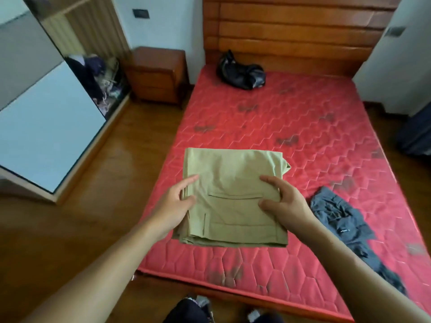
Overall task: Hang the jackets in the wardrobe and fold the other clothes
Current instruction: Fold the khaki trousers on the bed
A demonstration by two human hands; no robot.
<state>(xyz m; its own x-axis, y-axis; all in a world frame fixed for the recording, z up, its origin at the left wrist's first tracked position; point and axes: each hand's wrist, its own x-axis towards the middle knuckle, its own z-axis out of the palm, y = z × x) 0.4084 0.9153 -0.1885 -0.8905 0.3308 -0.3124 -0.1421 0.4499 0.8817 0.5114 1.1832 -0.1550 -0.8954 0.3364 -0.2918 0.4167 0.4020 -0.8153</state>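
Note:
Khaki trousers (233, 183), folded into a flat rectangle with a pocket facing up, lie over the near left part of the red mattress (291, 127). My left hand (177, 203) holds their left edge, thumb on top of the stacked layers. At the right edge my right hand (284, 201) grips them, with its thumb and forefinger on the top layer. I cannot tell whether the trousers rest on the bed or hang just above it. A crumpled black jacket (241, 72) lies near the headboard. Loose dark grey trousers (338, 220) lie unfolded beside my right forearm.
The wardrobe (46, 127) stands on the left with a sliding door, and dark clothes (91, 75) hang in its open section. A wooden nightstand (158, 75) sits between wardrobe and bed. Something dark blue (415, 134) stands by the right wall. Wooden floor runs along the bed's left side.

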